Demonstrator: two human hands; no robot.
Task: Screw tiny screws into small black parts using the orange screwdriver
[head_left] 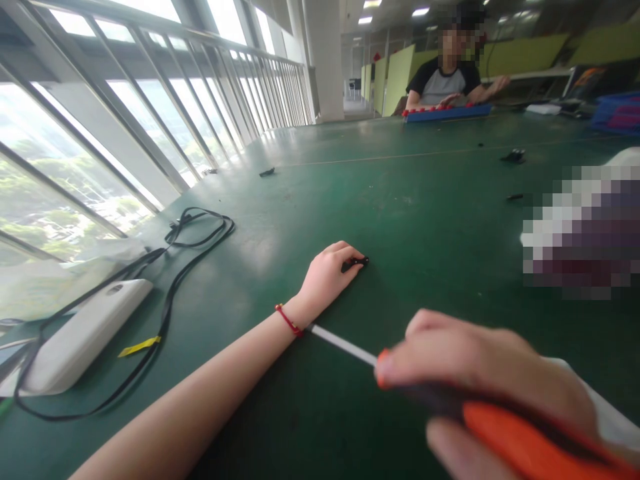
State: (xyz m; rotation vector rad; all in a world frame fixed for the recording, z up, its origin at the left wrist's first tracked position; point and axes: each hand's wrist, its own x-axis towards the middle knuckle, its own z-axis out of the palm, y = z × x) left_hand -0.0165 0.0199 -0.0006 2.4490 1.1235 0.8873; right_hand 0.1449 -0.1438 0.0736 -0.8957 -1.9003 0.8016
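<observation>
My left hand [327,273] rests on the green table with its fingers closed around a small black part [361,261]; most of that part is hidden, so its kind is unclear. A red bracelet [290,321] circles the left wrist. In the near right, my right hand [480,367] grips a screwdriver by its orange and black handle [520,433]. The screwdriver's metal shaft [345,344] points left, its dark tip ending beside my left wrist in the view; whether they touch I cannot tell. The right hand is somewhat blurred.
At left lie a white device [95,333] and a looped black cable [175,293] with a yellow tag [139,347]. Small black parts [514,156] sit farther back. Across the table [300,200], a person [447,83] sits behind a blue tray [450,115]. Metal railings [165,93] line the left.
</observation>
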